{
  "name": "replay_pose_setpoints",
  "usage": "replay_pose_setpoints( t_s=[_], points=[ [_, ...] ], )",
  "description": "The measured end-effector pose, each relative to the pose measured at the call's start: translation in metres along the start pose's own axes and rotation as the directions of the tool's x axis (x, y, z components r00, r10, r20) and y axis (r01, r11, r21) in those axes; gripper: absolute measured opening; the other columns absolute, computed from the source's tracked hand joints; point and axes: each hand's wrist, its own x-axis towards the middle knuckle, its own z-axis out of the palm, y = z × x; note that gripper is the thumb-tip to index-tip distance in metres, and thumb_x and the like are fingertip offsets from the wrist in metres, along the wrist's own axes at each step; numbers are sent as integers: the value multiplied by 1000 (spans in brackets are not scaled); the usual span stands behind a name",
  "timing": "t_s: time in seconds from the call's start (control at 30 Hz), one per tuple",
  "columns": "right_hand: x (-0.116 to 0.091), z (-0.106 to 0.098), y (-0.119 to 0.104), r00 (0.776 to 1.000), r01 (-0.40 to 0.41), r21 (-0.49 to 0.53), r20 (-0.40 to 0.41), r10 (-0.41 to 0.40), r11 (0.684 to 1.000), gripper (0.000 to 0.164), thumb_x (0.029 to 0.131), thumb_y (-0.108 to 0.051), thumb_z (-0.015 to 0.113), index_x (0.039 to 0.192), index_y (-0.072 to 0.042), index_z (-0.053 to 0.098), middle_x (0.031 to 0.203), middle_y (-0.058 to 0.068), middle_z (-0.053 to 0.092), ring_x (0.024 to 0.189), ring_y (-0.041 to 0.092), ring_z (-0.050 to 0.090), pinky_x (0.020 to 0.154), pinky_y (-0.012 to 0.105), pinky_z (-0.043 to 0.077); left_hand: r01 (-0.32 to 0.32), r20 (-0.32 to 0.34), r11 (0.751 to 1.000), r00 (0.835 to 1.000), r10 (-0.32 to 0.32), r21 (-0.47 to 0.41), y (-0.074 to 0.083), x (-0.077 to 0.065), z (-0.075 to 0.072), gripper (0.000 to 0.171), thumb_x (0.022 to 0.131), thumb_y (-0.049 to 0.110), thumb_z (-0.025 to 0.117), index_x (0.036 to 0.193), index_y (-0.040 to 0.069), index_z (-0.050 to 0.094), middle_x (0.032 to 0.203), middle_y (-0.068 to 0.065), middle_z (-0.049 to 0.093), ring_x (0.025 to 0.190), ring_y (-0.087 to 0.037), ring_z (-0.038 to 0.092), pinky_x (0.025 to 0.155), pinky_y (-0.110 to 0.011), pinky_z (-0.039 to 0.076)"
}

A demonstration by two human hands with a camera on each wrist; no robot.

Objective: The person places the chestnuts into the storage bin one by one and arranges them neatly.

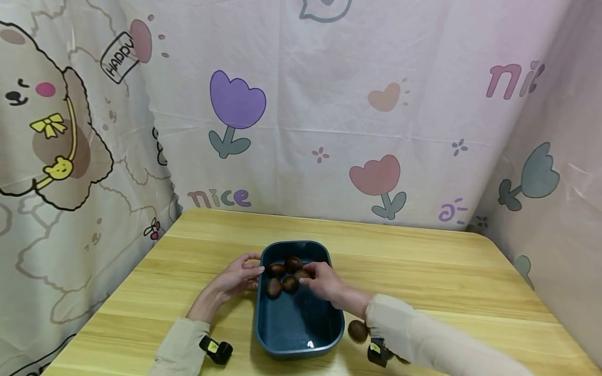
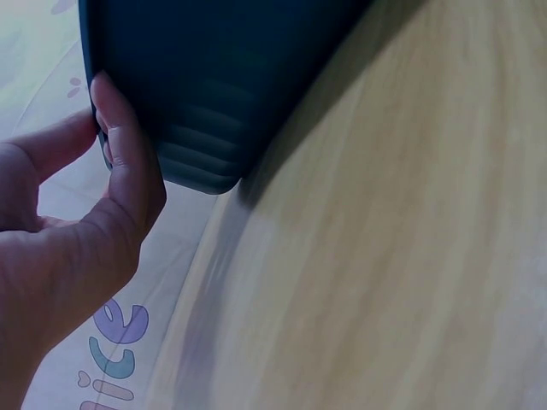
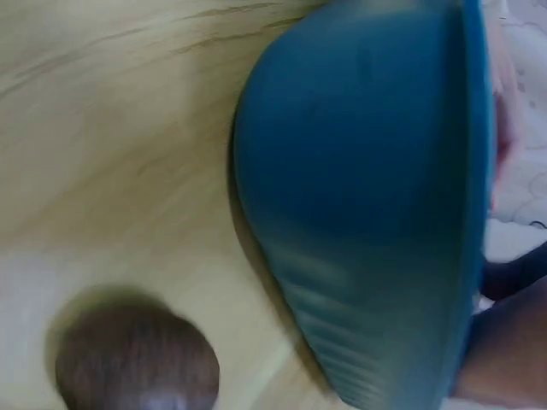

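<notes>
A dark blue rectangular tub (image 1: 301, 326) stands on the table, several glossy brown chestnuts (image 1: 274, 288) grouped in its far half. At the tub's left rim is my left hand (image 1: 235, 280), pinching the edge between thumb and fingers; the left wrist view shows these fingers (image 2: 128, 154) against the tub's outer wall. My right hand (image 1: 327, 285) reaches over the right rim into the tub. Its thumb and fingertips pinch a chestnut (image 1: 301, 274) beside the others. In the right wrist view the tub's side (image 3: 359, 171) hides most of this hand.
Outside the tub, a loose chestnut (image 1: 358, 331) lies on the wooden table (image 1: 423, 271) near my right wrist. Another brown shape shows partly behind the right wrist camera (image 1: 378, 352). A printed curtain (image 1: 291, 104) hangs behind the table and along its sides.
</notes>
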Motion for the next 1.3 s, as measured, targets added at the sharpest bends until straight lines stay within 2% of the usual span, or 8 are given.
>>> replay_pose_setpoints(
  t_s=[0.17,0.27,0.5,0.63,0.9,1.13,1.2,1.3],
  points=[
    [5,8,6,995,-37,-17,-97,36,999,28,91,-1,62,115,12,58,96,12,60,81,21,53,71,32,46,4,5,1000,1000,-4,1,0,1,0,48,98,7,54,135,-6,26,102,-8,60,79,-12,60,69,-26,51],
    [7,9,7,991,-52,-27,-123,48,998,27,91,0,62,114,13,58,94,13,59,80,23,53,70,34,46,6,7,1000,1000,-6,2,0,2,0,47,98,8,55,134,-5,27,103,-9,60,80,-13,60,70,-27,51],
    [9,11,8,994,-52,-92,-106,42,994,27,89,1,62,112,14,56,95,15,58,81,24,53,70,35,47,10,-5,1000,1000,-10,12,2,1,-1,48,98,8,54,135,-5,27,103,-9,60,81,-13,60,70,-27,52],
    [10,13,10,994,-27,-147,-108,11,989,24,87,1,63,108,14,58,93,16,59,80,25,53,71,35,46,10,-8,1000,1000,-10,15,2,1,0,47,98,8,54,135,-5,27,103,-9,60,81,-14,61,70,-27,52],
    [10,18,15,989,26,-224,-133,-57,974,26,83,5,61,107,14,56,99,24,60,87,31,56,76,40,47,11,-23,1000,1000,-10,10,1,1,2,46,98,7,55,134,-5,28,102,-9,60,80,-14,61,69,-26,52],
    [8,17,13,992,3,-210,-119,-29,978,44,72,11,54,116,17,54,115,29,58,91,29,54,79,37,47,2,-10,1000,1000,-2,1,0,1,0,46,98,6,54,134,-5,28,101,-8,60,79,-13,61,69,-26,52],
    [8,16,12,993,6,-202,-116,-30,979,41,73,11,56,114,16,56,109,26,60,84,28,52,73,35,45,-1,-7,1000,1000,1,-1,0,1,0,46,98,6,54,134,-5,27,101,-8,60,79,-13,61,69,-26,52],
    [7,13,9,992,27,-210,-116,-52,977,39,75,8,62,113,14,59,106,24,61,83,27,53,72,34,45,0,-6,1000,1000,0,-3,0,0,0,47,98,6,54,134,-6,27,101,-8,60,79,-12,61,69,-26,52]
  ],
)
